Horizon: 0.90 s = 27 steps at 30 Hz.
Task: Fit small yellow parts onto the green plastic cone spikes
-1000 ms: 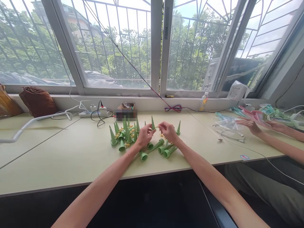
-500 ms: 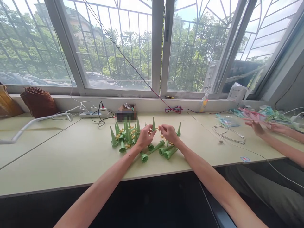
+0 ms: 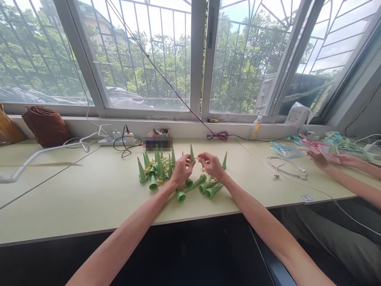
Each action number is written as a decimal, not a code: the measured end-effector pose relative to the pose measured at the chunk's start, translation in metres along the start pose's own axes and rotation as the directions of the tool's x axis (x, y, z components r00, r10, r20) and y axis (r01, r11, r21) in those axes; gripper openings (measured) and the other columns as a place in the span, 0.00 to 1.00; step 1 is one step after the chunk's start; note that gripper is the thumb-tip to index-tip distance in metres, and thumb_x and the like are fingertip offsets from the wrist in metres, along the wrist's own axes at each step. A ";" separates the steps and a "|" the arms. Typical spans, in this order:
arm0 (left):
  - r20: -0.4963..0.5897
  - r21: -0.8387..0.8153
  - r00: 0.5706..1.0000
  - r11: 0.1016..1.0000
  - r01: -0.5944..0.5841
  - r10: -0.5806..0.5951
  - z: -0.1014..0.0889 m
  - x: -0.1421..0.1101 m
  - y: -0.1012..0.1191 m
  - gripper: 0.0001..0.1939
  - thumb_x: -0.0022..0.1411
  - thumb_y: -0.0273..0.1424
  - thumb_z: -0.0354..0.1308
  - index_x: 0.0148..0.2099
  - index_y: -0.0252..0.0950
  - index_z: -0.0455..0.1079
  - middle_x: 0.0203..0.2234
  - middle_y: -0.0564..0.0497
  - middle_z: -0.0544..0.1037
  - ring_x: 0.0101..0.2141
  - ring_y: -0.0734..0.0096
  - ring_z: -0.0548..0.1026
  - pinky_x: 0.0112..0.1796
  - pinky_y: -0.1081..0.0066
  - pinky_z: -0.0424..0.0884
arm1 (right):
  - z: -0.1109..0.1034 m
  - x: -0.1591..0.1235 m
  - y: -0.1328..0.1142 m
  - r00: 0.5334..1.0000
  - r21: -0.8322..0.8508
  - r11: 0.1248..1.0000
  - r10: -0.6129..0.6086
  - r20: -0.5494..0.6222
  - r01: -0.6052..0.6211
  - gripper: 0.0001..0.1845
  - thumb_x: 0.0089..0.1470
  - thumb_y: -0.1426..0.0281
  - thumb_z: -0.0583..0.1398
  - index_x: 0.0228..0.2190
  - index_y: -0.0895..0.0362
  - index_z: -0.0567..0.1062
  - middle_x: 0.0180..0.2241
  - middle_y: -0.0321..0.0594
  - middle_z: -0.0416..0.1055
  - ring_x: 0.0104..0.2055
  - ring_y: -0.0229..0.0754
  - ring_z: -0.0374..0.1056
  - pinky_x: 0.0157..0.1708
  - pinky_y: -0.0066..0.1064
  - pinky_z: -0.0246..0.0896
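Observation:
My left hand (image 3: 182, 168) grips a green plastic cone-shaped spike (image 3: 192, 153) by its wide base, the tip pointing up. Close beside it, my right hand (image 3: 210, 164) pinches a small yellow piece (image 3: 198, 159) against the spike's side; whether it sits in the spike I cannot tell. To the left, green spikes (image 3: 142, 171) stand in a cluster with yellow pieces (image 3: 160, 181) among them. Several spikes (image 3: 210, 192) lie on their sides in front of my hands, hollow ends toward me. One more spike (image 3: 224, 160) stands upright right of my right hand.
On the pale table (image 3: 89, 198), a small box (image 3: 159, 133) stands behind the cluster. A coiled white cable (image 3: 287, 167) lies to the right. Further right, another person's hands (image 3: 320, 159) handle pink and green strips (image 3: 342, 143). A bottle (image 3: 256, 128) stands at the back.
My right hand has come slightly closer to the spike, with the yellow piece now near its side. My left hand keeps its hold. The view has shifted slightly.

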<state>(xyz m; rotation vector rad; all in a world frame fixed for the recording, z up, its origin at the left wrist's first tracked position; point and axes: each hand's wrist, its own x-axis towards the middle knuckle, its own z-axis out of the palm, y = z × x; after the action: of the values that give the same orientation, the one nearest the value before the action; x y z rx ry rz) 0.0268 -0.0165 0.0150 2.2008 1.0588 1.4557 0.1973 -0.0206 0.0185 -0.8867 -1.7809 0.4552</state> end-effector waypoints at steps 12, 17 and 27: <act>-0.005 -0.005 0.998 0.998 -0.056 0.056 0.001 -0.010 0.008 0.09 0.62 0.32 0.56 0.44 0.35 0.69 0.36 0.48 0.74 0.33 0.71 0.74 0.34 0.70 0.76 | -0.002 -0.008 0.003 0.999 -0.070 0.997 -0.029 -0.018 0.028 0.11 0.57 0.63 0.58 0.31 0.56 0.76 0.29 0.38 0.75 0.28 0.36 0.66 0.30 0.28 0.62; -0.019 0.041 0.998 0.997 -0.066 0.066 0.004 -0.017 0.013 0.10 0.64 0.29 0.53 0.48 0.36 0.67 0.38 0.47 0.73 0.33 0.71 0.73 0.37 0.68 0.74 | -0.004 -0.016 -0.004 0.999 -0.124 0.992 -0.017 -0.029 0.013 0.13 0.58 0.61 0.59 0.32 0.56 0.77 0.28 0.39 0.75 0.28 0.38 0.67 0.31 0.29 0.63; -0.030 0.059 1.000 0.998 0.001 0.001 0.008 -0.029 0.029 0.13 0.65 0.23 0.50 0.51 0.40 0.65 0.42 0.47 0.73 0.41 0.67 0.74 0.41 0.67 0.72 | -0.004 -0.027 -0.013 1.000 -0.204 0.979 0.006 -0.028 -0.011 0.10 0.62 0.66 0.55 0.32 0.55 0.74 0.26 0.37 0.73 0.27 0.37 0.66 0.31 0.28 0.62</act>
<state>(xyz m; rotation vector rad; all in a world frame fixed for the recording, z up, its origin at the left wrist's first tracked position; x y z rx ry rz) 0.0395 -0.0558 0.0094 2.2254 1.1256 1.4799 0.2016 -0.0496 0.0115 -1.0380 -1.8220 0.2672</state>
